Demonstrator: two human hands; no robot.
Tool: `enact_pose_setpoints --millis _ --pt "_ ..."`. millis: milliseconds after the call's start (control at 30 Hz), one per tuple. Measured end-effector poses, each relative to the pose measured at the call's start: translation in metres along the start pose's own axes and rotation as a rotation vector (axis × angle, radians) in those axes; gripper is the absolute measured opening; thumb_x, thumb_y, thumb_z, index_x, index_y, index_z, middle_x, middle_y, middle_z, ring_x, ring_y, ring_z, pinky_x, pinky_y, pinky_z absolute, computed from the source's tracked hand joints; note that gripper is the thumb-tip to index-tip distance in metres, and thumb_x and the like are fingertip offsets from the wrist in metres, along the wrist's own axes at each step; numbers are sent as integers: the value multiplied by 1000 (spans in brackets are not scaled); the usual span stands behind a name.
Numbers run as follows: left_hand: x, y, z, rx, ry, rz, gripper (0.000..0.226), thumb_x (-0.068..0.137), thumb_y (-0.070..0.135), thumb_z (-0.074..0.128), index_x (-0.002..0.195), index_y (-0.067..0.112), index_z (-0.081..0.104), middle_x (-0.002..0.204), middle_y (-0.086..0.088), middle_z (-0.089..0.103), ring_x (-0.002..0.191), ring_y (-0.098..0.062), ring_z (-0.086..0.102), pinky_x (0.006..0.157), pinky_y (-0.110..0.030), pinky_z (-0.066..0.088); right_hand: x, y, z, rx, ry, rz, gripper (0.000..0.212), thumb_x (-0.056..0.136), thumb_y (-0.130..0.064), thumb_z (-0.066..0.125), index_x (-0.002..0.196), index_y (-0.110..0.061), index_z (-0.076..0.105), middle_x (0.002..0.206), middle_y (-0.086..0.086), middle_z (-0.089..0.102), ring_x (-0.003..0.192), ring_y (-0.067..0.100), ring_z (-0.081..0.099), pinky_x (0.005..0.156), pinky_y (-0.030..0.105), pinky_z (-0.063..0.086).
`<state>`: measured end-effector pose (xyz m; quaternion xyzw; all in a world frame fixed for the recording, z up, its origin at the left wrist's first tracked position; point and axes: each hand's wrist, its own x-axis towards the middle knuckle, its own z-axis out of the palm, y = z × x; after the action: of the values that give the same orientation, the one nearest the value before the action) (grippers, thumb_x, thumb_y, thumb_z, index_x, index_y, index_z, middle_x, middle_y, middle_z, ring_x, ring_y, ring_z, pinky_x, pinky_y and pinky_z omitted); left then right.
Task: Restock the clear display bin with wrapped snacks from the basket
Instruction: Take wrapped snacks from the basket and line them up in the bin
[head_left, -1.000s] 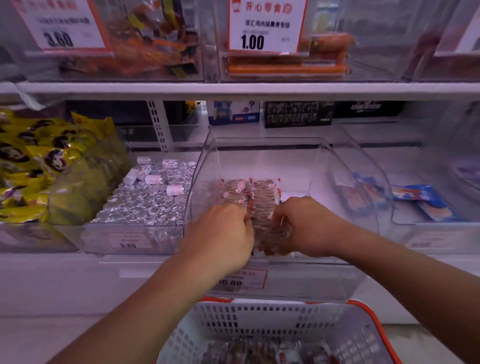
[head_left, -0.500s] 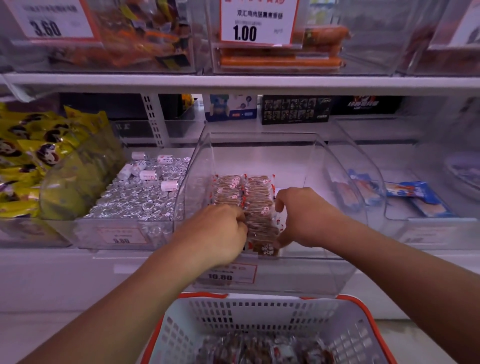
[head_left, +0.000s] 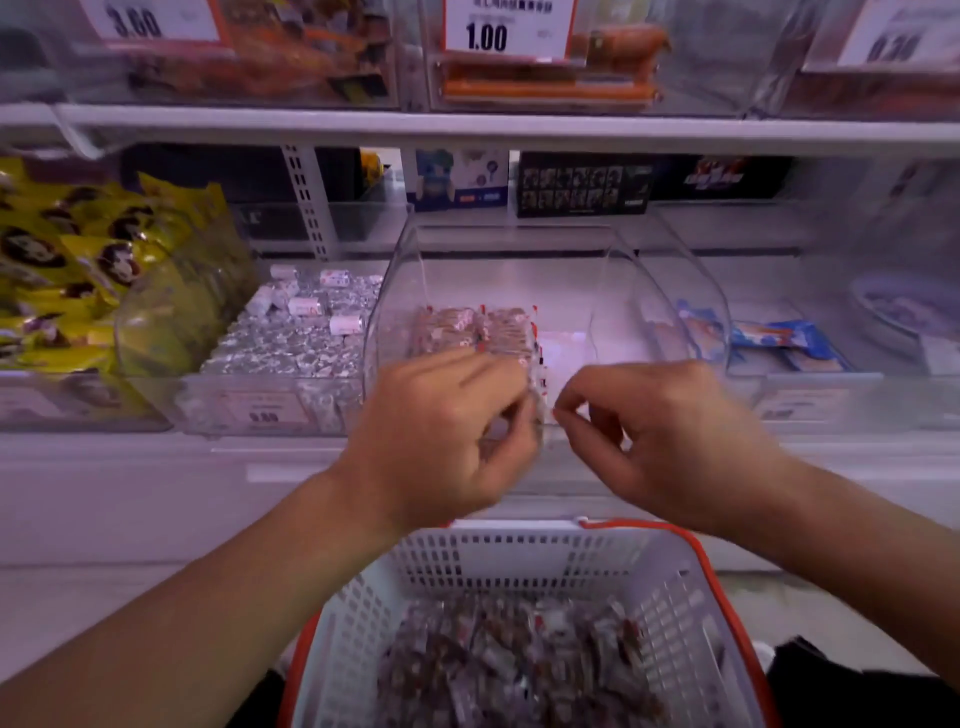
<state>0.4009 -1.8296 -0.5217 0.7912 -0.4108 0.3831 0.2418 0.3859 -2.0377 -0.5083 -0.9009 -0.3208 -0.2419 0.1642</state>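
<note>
The clear display bin (head_left: 401, 280) stands on the lower shelf, straight ahead. Two rows of wrapped snacks (head_left: 470, 323), brown with red and white ends, lie along its left side; its right side is bare. My left hand (head_left: 447, 436) is at the bin's front, its fingers curled round the front end of the snack row, though blur hides the grip's detail. My right hand (head_left: 670, 441) hovers just right of that row with fingers curled, thumb and forefinger tips together, holding nothing that I can see. Below, the white basket (head_left: 524, 538) with an orange rim holds several more wrapped snacks (head_left: 519, 670).
A bin of silver-wrapped sweets (head_left: 291, 343) sits to the left, with yellow packets (head_left: 78, 270) beyond it. A clear bin with blue packets (head_left: 779, 335) is to the right. The upper shelf (head_left: 498, 130) overhangs, carrying more bins and price tags.
My right hand has let go of the snack row and pulled back to the right. My left hand stays at the row's front. The view tilted down, showing more of the basket.
</note>
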Motion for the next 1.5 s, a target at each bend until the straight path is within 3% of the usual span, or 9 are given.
enact_pose_setpoints --millis 100,233,400,533,667,933,1200,1333,1500 --pt "-44 19 19 -29 -282 118 20 78 16 65 64 18 52 58 -3 52 54 -26 51 49 -31 40 -54 -8 38 35 -554 57 16 86 -31 50 75 -22 57 73 1 63 69 24 60 63 38 50" --pt "-118 37 63 79 -1251 -185 21 92 33 52 93 17 66 99 -11 69 92 -33 66 71 -34 49 -144 -3 121 24 -1326 301 28 96 -29 52 109 -10 69 111 15 68 103 32 65 86 36 52" --pt "-240 54 114 32 -1839 -654 43 98 43 52 121 9 65 123 -15 64 105 -30 62 92 -37 51 -252 -5 189 215 -1463 673 46 99 -33 55 139 -11 51 139 15 54 126 23 49 104 24 32" --pt "-308 76 145 -123 -1793 -1102 59 99 52 49 131 4 59 134 -19 58 116 -32 58 97 -38 47 -295 -14 222 496 -1298 1204 64 78 -41 79 134 -19 57 138 5 58 125 22 54 89 20 39" --pt "-344 86 167 -302 -1552 -1505 59 92 53 62 128 7 63 126 -15 62 113 -29 60 92 -33 48 -305 -18 249 617 -952 1373 72 68 -31 90 129 -12 57 130 7 61 107 5 65 91 15 48" --pt "-347 86 195 -664 -853 -2131 45 92 36 69 122 4 62 113 -11 68 95 -25 67 82 -40 58 -299 -26 297 668 -687 1725 71 64 -43 90 119 -5 65 115 8 67 105 27 63 90 33 51" --pt "-342 93 205 -497 -981 -2031 58 80 30 82 123 -2 60 114 -21 69 103 -33 68 82 -39 56 -298 -24 319 854 -501 1870 38 77 -35 83 98 -7 70 104 15 72 93 31 68 90 48 56" --pt "-340 94 206 -498 -986 -2014 74 74 26 87 134 -3 53 132 -18 60 122 -37 57 99 -40 50 -286 -22 318 907 -455 1984 57 82 -47 75 117 -6 61 110 14 68 100 31 66 90 47 56" --pt "-341 96 205 -536 -922 -1985 40 81 18 82 114 0 67 115 -14 69 105 -30 65 96 -42 54 -282 -21 309 888 -485 1852 35 78 -19 83 100 -5 60 108 17 70 99 31 67 92 50 55"
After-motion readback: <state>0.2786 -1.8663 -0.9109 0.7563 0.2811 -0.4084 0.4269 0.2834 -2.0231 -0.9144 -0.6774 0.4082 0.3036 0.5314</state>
